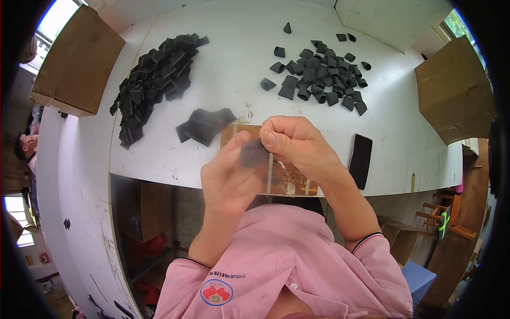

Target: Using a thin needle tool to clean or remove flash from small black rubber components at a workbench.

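Above the table's front edge, my two hands meet on a small dark grey, soft-looking piece (pixel 254 154), slightly blurred. My left hand (pixel 228 173) supports it from the left, with the thumb up against its edge. The thumb and curled fingers of my right hand (pixel 297 141) pinch its upper right corner. Beneath them lies a brown board (pixel 284 178) with pale strips. A small pile of flat black pieces (pixel 204 126) rests just beyond my left hand. Farther left is a long heap of similar flat pieces (pixel 156 80). At the far right lie many short, dark, open-ended sleeves (pixel 324 74).
A black phone (pixel 361 161) lies on the white table (pixel 234 64) right of my right forearm. Cardboard boxes stand at the left (pixel 79 58) and right (pixel 454 87). Below the tabletop are an open shelf (pixel 141 212) and a blue stool (pixel 418 282). Another person (pixel 27 146) is at the far left.
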`<state>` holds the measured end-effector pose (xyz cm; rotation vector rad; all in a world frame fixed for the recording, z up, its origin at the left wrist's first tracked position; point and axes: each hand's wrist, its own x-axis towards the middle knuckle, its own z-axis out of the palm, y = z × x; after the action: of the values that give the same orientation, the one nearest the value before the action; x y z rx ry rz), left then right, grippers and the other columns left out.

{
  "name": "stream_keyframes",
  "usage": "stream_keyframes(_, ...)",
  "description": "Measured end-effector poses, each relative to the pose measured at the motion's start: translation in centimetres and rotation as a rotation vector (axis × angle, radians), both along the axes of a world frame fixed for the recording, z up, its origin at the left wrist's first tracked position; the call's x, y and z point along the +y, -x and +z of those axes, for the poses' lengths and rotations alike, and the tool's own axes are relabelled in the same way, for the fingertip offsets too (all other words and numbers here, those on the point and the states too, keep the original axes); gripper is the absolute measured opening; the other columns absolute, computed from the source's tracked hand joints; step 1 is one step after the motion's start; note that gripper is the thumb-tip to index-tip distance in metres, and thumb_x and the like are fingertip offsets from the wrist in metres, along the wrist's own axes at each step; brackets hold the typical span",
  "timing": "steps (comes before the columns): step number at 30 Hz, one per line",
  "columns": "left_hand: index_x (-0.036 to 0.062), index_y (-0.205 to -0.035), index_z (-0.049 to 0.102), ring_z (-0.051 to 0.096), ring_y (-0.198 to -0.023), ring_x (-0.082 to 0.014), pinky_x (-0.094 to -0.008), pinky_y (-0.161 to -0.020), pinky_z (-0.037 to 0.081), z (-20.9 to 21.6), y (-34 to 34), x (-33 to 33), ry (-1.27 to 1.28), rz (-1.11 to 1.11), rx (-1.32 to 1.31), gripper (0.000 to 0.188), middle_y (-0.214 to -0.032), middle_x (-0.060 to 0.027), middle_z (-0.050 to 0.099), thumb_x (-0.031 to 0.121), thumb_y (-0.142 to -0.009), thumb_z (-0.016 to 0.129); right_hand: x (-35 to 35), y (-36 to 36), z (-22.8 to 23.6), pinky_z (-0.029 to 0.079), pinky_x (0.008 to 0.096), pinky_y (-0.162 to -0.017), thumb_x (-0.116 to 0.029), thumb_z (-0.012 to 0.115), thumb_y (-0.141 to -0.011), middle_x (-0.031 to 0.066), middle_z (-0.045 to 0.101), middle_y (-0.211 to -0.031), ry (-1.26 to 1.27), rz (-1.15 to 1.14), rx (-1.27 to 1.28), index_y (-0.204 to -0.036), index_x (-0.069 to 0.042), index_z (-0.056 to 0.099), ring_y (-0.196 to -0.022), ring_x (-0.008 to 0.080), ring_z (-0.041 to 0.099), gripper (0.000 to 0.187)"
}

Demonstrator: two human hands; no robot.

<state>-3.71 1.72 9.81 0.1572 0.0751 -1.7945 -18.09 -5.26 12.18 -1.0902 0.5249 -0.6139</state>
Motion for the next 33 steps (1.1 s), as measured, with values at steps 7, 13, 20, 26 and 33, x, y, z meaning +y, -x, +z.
stream_keyframes(7,-0.0028,-0.105,0.047,0.042,-0.045,-0.0046,-0.0167,-0.041,0.035,-3.6,0.5,0.3,0.049,0.134,-0.649,0.022,-0.082,-0.0098,0.057,0.002,-0.083,0.048,0.5,0.2,-4.8,0.034,0.0204,-0.049,-0.021,0.056,-0.084,-0.0026,0.047,-0.064,0.23,-0.137,0.224,-0.078,-0.002,0.054,-0.059,0.0074,0.044,0.02)
stream_keyframes(13,-0.0037,-0.096,0.055,0.054,-0.081,-0.0175,-0.0274,-0.075,0.044,-1.3,0.3,-1.8,0.632,0.571,-1.791,0.026,-0.085,-0.0076,0.057,-0.006,-0.071,0.054,2.6,0.6,-3.2,0.045,0.0288,-0.055,-0.026,0.067,-0.071,0.0108,0.053,-0.084,1.043,-0.607,0.395,-0.089,0.0,0.055,-0.067,0.0214,0.054,0.034)
stream_keyframes(20,0.0018,-0.086,0.054,0.051,-0.086,-0.0178,-0.0299,-0.077,0.041,-1.0,1.5,-0.4,0.097,0.494,-0.796,0.008,-0.09,-0.0071,0.054,0.009,-0.085,0.051,2.7,-0.9,-2.7,0.043,0.0277,-0.05,-0.01,0.065,-0.058,0.0064,0.048,-0.072,1.375,-0.678,0.502,-0.082,0.001,0.055,-0.064,0.0196,0.05,0.027)
stream_keyframes(26,0.0017,-0.084,0.053,0.05,-0.082,-0.0155,-0.028,-0.075,0.041,-1.5,1.8,0.4,0.057,0.472,-0.858,0.009,-0.086,-0.0073,0.054,0.01,-0.086,0.051,2.0,-0.3,-3.8,0.037,0.0265,-0.045,-0.004,0.058,-0.054,0.0042,0.044,-0.065,1.453,-0.625,0.476,-0.072,0.0,0.055,-0.056,0.0177,0.044,0.019)
stream_keyframes(33,-0.0013,-0.087,0.053,0.048,-0.08,-0.0126,-0.0247,-0.073,0.039,-2.1,0.9,0.0,0.17,0.554,-1.113,0.01,-0.089,-0.0082,0.053,0.008,-0.084,0.054,1.8,-0.6,-3.6,0.038,0.0267,-0.045,-0.007,0.061,-0.052,0.0029,0.045,-0.065,1.417,-0.607,0.515,-0.07,-0.002,0.054,-0.058,0.0173,0.046,0.02)
